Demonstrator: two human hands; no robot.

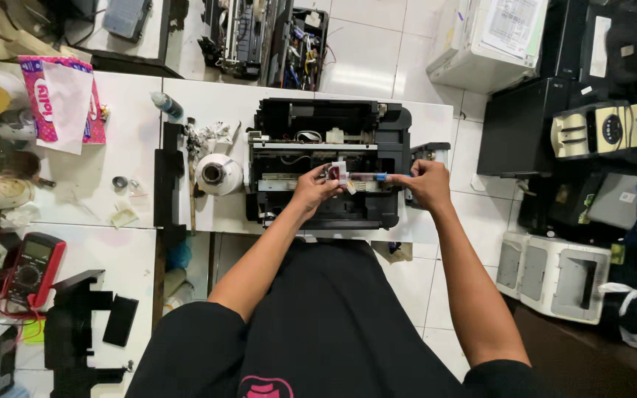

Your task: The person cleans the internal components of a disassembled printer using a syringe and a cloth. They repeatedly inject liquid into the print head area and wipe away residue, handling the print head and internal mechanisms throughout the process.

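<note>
Head view: two bare hands work over an opened black printer with its cover off, sitting on a white counter.

Left hand pinches a small white-and-red part in a closed grip; right hand has its fingers closed on the end of a thin clear syringe-like tube with a blue tip, which reaches across to that part above the printer's middle. A white paper roll stands just left of the printer; a red multimeter lies well apart at far left.
</note>
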